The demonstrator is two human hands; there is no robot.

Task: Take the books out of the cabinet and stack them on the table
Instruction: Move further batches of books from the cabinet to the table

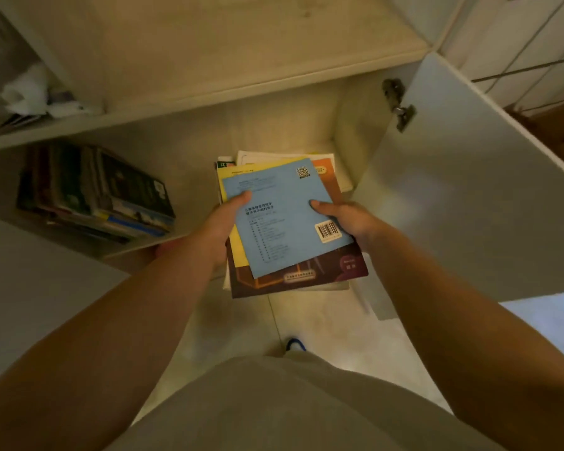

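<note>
A pale cabinet fills the upper half of the frame, its shelf board running from left to upper right. At the right, the white cabinet door stands open, a metal hinge near its top inner edge. In the upper right corner sit white drawer fronts with dark gaps between them. Light floor tiles show at lower centre, brightest at the right edge. The light is dim and yellowish. White crumpled material lies on the shelf at upper left

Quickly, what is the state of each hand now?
Left hand: grips the pile of books, thumb on the blue cover.
Right hand: grips the same pile from the other side.
</note>
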